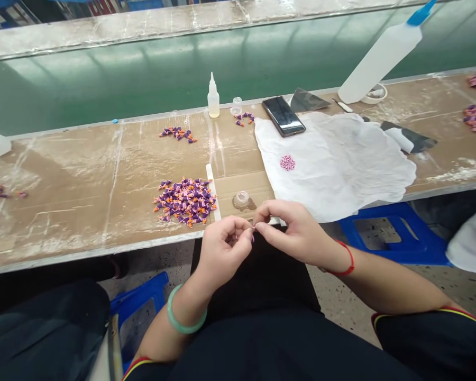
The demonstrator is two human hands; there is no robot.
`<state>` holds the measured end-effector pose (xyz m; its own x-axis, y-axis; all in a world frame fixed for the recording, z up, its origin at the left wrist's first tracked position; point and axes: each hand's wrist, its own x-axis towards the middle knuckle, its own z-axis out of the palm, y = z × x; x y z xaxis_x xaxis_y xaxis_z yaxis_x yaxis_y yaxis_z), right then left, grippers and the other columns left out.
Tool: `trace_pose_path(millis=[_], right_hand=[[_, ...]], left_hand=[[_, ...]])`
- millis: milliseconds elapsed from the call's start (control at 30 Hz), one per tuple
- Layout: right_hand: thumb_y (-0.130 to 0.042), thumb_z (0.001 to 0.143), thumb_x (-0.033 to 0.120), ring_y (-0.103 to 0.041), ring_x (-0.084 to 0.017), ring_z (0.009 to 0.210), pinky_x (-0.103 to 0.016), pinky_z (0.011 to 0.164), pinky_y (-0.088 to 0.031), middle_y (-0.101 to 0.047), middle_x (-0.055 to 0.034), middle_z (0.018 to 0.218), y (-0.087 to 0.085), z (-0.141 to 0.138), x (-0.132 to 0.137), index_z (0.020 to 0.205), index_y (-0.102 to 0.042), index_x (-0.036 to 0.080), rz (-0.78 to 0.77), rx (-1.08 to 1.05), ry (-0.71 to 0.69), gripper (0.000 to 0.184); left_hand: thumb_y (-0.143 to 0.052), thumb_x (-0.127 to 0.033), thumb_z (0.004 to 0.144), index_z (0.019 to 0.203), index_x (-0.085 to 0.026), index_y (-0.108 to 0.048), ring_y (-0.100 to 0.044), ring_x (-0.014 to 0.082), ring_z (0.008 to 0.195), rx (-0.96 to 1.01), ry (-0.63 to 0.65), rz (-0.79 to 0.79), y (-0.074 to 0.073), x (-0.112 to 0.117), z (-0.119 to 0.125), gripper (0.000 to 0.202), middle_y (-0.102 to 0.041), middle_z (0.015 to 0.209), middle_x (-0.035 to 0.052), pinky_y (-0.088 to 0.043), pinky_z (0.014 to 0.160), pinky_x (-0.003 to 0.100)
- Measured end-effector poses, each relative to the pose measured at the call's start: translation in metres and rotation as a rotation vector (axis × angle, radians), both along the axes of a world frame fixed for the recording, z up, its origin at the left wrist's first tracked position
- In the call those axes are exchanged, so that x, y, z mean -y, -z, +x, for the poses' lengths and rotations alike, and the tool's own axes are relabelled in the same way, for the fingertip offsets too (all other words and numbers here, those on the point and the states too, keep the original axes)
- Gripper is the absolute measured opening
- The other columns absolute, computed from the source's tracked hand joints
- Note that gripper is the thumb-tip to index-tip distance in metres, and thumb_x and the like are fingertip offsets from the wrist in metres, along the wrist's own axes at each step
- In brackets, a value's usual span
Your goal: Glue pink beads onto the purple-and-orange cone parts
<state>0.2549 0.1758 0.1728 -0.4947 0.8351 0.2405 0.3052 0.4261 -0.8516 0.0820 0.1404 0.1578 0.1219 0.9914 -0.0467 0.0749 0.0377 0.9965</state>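
Over my lap, at the bench's front edge, my two hands meet at the fingertips. My left hand [227, 248], with a green bangle at its wrist, is closed around a small purple-pink piece [253, 238] that mostly hides behind the fingers. Thumb and forefinger of my right hand [291, 231] pinch at the same spot; whatever they hold is too small to make out. Just beyond the fingers stands a small clear cup [241, 199] on a wet patch of cardboard. Left of it lies a heap of small purple, pink and orange figures [185, 202], beside a white strip [213, 191].
On the white cloth [341, 159] lie a pink-and-white cluster of tiny bits [287, 163] and a phone [283, 116]. A small dropper bottle [213, 98] and smaller figure group [178, 134] stand farther back. A large bottle [381, 63] leans at right. Blue stools [396, 235] flank me.
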Motion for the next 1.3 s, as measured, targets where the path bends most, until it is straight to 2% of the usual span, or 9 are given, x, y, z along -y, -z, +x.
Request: trace_pose_path(millis=[133,233,333,467,567,667,900,1133,1300], right_hand=[[-0.054,0.082,0.014,-0.052,-0.014,0.061,-0.025,0.059,-0.043,-0.058,0.0011,0.067,0.0,0.004,-0.003,0.073,-0.053,0.02,0.058,0.1,-0.053,0.011],[-0.053,0.081,0.014,-0.052,-0.013,0.06,-0.025,0.057,-0.041,-0.056,0.0017,0.066,0.0,0.005,-0.005,0.072,-0.051,0.02,0.046,0.139,-0.096,0.011],[-0.051,0.083,0.014,-0.051,-0.013,0.059,-0.024,0.056,-0.041,-0.056,0.002,0.066,-0.002,0.006,-0.008,0.074,-0.051,0.02,-0.021,0.119,-0.13,0.011],[-0.046,0.088,0.013,-0.049,-0.013,0.059,-0.024,0.057,-0.041,-0.055,0.0018,0.069,-0.005,0.007,-0.013,0.077,-0.049,0.021,-0.04,0.099,-0.151,0.013],[-0.043,0.092,0.014,-0.047,-0.014,0.06,-0.026,0.057,-0.04,-0.051,0.0016,0.069,-0.005,0.008,-0.02,0.079,-0.045,0.021,0.036,0.142,-0.147,0.015],[-0.042,0.093,0.016,-0.047,-0.015,0.062,-0.027,0.059,-0.038,-0.051,0.0007,0.071,-0.002,0.009,-0.035,0.08,-0.043,0.021,0.148,0.232,-0.151,0.015],[-0.047,0.087,0.016,-0.04,-0.017,0.06,-0.029,0.057,-0.029,-0.046,-0.0011,0.066,0.009,0.0,-0.076,0.072,-0.037,0.022,0.401,0.623,-0.223,0.019],[-0.051,0.087,0.017,-0.04,-0.017,0.057,-0.031,0.056,-0.026,-0.049,-0.0028,0.062,0.002,-0.014,-0.084,0.068,-0.041,0.021,0.523,0.913,-0.318,0.021],[-0.052,0.086,0.018,-0.041,-0.018,0.057,-0.033,0.055,-0.026,-0.051,-0.0039,0.062,0.0,-0.015,-0.083,0.067,-0.042,0.021,0.522,0.894,-0.301,0.021]], left_hand=[[-0.06,-0.022,0.077,0.067,-0.016,-0.059,-0.04,0.0065,0.047,-0.051,0.047,-0.031,0.0,-0.002,0.0,0.012,-0.049,0.053,-0.004,-0.031,0.045,0.019],[-0.061,-0.022,0.076,0.068,-0.016,-0.059,-0.041,0.0068,0.048,-0.071,0.083,-0.052,-0.001,-0.004,-0.001,0.011,-0.05,0.054,-0.0038,-0.032,0.046,0.019],[-0.063,-0.025,0.079,0.076,-0.015,-0.062,-0.048,0.008,0.051,0.011,0.102,-0.094,-0.001,-0.006,-0.005,0.011,-0.056,0.058,-0.0024,-0.039,0.05,0.019],[-0.069,-0.032,0.082,0.084,-0.015,-0.062,-0.055,0.0089,0.053,0.151,0.04,-0.13,0.003,-0.006,-0.014,0.018,-0.061,0.061,-0.0012,-0.045,0.053,0.019],[-0.073,-0.036,0.081,0.077,-0.014,-0.063,-0.051,0.0072,0.047,0.172,0.01,-0.147,0.01,-0.006,-0.021,0.024,-0.062,0.058,-0.0001,-0.043,0.046,0.018],[-0.079,-0.039,0.074,0.077,-0.014,-0.066,-0.055,0.0084,0.047,0.198,-0.012,-0.216,0.019,-0.005,-0.024,0.028,-0.066,0.061,0.0024,-0.045,0.044,0.018],[-0.084,-0.036,0.066,0.074,-0.013,-0.067,-0.062,0.011,0.051,0.253,-0.054,-0.312,0.033,-0.003,-0.03,0.03,-0.068,0.061,0.0036,-0.051,0.047,0.019],[-0.085,-0.032,0.065,0.071,-0.013,-0.066,-0.062,0.0102,0.05,0.323,-0.038,-0.329,0.034,-0.003,-0.032,0.028,-0.069,0.06,0.0026,-0.051,0.047,0.018],[-0.088,-0.031,0.064,0.07,-0.012,-0.066,-0.065,0.0109,0.051,0.387,-0.047,-0.332,0.037,-0.002,-0.033,0.029,-0.071,0.061,0.0038,-0.052,0.046,0.017]])
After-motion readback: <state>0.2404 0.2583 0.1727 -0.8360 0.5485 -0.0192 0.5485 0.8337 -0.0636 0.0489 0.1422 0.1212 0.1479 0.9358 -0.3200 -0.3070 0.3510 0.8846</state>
